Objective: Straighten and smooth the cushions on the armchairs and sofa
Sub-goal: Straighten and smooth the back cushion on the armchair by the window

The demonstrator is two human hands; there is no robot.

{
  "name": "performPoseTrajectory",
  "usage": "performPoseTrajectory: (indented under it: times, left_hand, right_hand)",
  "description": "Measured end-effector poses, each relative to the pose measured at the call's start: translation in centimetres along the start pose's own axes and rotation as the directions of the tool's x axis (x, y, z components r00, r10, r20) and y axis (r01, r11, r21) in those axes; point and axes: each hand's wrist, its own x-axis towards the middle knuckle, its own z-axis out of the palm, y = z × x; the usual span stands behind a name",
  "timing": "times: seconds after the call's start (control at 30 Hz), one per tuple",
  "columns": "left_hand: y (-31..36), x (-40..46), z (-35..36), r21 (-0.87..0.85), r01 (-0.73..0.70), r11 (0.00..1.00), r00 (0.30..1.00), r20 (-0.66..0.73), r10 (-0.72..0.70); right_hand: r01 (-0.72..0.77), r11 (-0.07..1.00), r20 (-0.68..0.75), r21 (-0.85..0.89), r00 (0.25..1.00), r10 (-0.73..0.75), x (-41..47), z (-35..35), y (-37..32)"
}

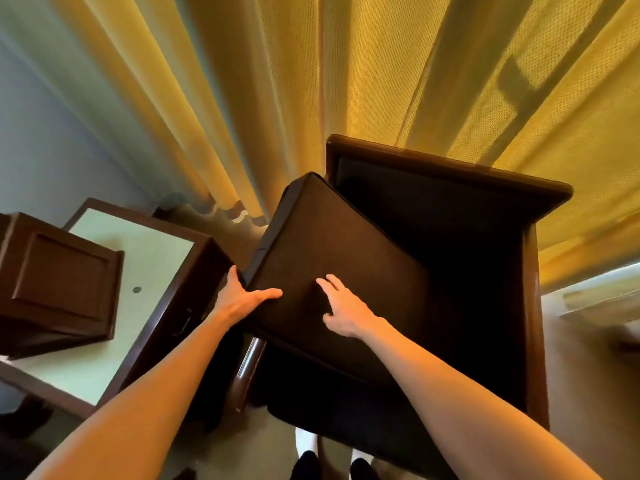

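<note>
From the head camera, a dark wooden side table with a pale top stands just left of the dark wooden armchair, with yellow pleated curtains behind. The dark brown square seat cushion sits tilted, its left edge raised over the armrest. The left hand grips that near-left corner; the right hand lies flat and spread on top, apparently pressing.

Left hand gripping, right hand flat

Matt dark cloth cushion; glossy wood armchair; mesh-weave curtain.
</note>
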Motion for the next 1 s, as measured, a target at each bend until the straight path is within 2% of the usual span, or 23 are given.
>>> performPoseTrajectory:
  times: [0.1,0.17,0.23,0.3,0.43,0.47,0.53,0.63,0.7,0.8,0.9,1.0]
  left_hand:
    - [0.6,0.2,0.0,0.049,0.003,0.999,0.999,0.032,-0.005]
    - [1.5,-0.6,0.5,0.087,-0.103,0.991,0.995,0.007,0.103]
    - [2.4,-1.6,1.2,0.136,-0.224,0.965,0.973,-0.023,0.229]
    - [4.2,-3.1,2.1,0.196,-0.340,0.920,0.936,-0.021,0.351]
    - [9.5,-6.2,4.5,0.306,-0.569,0.763,0.803,0.008,0.596]
    - [10.8,-7.0,5.3,0.341,-0.617,0.709,0.763,0.038,0.645]
    - [12.7,-8.2,6.6,0.391,-0.688,0.611,0.695,0.112,0.710]
    - [15.4,-9.3,7.8,0.446,-0.782,0.435,0.575,0.250,0.779]
    - [17.0,-9.5,8.0,0.451,-0.830,0.328,0.505,0.357,0.786]
    - [18.6,-9.6,7.8,0.445,-0.874,0.195,0.418,0.485,0.768]
    - [19.0,-9.7,7.9,0.469,-0.872,0.138,0.403,0.530,0.746]
    - [19.5,-10.5,8.2,0.506,-0.847,0.165,0.461,0.543,0.702]
  right_hand:
    - [0.017,1.000,-0.053,-0.012,0.998,-0.018,0.5,-1.4,0.4]
    - [-0.003,0.999,-0.176,-0.046,0.984,-0.005,0.5,-3.5,0.9]
    - [-0.059,0.993,-0.354,-0.099,0.935,0.020,0.5,-6.1,1.3]
    - [-0.121,0.980,-0.480,-0.160,0.877,0.030,0.1,-9.4,1.5]
    - [-0.217,0.932,-0.583,-0.289,0.812,0.009,-2.5,-16.3,2.0]
    - [-0.235,0.913,-0.584,-0.334,0.812,-0.004,-3.7,-18.0,2.3]
    - [-0.265,0.851,-0.517,-0.453,0.856,-0.008,-5.4,-20.4,3.1]
    - [-0.343,0.753,-0.437,-0.562,0.896,0.082,-9.1,-23.0,5.4]
    - [-0.379,0.757,-0.425,-0.532,0.893,0.149,-11.9,-24.4,7.2]
    - [-0.343,0.827,-0.367,-0.445,0.913,0.181,-16.2,-25.5,9.8]
    - [-0.260,0.863,-0.331,-0.433,0.936,0.117,-19.3,-25.5,12.2]
    - [-0.250,0.825,-0.349,-0.507,0.934,0.069,-20.1,-24.8,12.5]
